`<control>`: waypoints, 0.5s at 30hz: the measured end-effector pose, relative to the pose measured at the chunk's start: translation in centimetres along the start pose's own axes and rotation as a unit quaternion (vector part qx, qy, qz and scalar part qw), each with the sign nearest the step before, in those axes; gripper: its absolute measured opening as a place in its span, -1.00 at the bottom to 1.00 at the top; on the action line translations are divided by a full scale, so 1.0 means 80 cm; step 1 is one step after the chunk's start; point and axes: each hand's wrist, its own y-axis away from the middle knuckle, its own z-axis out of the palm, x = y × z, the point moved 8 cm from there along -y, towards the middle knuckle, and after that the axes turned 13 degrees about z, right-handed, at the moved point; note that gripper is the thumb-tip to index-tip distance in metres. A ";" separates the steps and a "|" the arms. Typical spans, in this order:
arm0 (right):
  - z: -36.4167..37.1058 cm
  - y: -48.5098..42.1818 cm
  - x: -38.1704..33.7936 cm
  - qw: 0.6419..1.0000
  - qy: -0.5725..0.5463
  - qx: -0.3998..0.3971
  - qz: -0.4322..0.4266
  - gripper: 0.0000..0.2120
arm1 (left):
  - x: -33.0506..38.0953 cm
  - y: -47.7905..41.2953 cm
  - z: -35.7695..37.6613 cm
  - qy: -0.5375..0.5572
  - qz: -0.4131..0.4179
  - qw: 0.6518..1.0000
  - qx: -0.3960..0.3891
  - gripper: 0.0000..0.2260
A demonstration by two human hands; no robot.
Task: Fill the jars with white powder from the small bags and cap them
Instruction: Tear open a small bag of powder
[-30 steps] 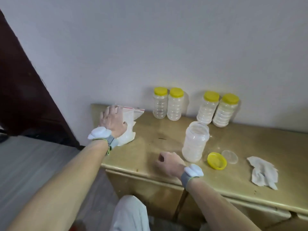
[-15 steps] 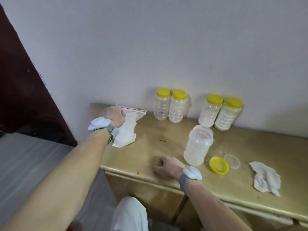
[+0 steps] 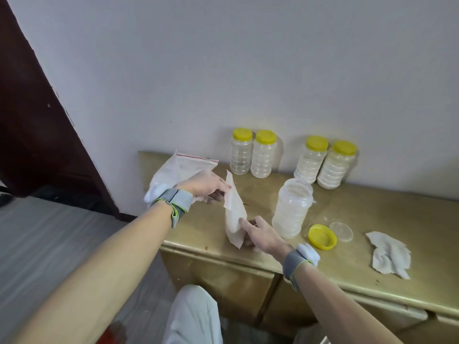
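Left hand (image 3: 207, 188) pinches and right hand (image 3: 264, 238) grips a newly lifted small powder bag (image 3: 233, 212), ready for the open jar (image 3: 291, 207).

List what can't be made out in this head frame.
All head view.
Whether the bag is sealed: left hand pinches its top.
Fingers of right hand behind the bag: hidden by it.
Fill level of open jar: ribbed cloudy wall blurs it.
Lower part of zip bag: behind left wrist.
Right end of cabinet: cut off by frame edge.
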 end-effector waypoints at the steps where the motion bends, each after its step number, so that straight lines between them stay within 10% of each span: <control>1: -0.012 0.006 0.008 0.999 0.020 0.026 -0.009 -0.59 | 0.000 0.002 0.017 0.022 -0.001 1.000 -0.017 -0.93; 9: -0.076 0.067 -0.016 0.988 -0.088 0.061 -0.109 -0.81 | -0.013 0.002 0.088 0.054 0.006 0.994 -0.095 -0.92; 15: -0.094 0.081 -0.012 0.986 0.020 0.124 -0.111 -0.63 | -0.012 -0.004 0.119 0.046 0.041 0.996 -0.069 -0.85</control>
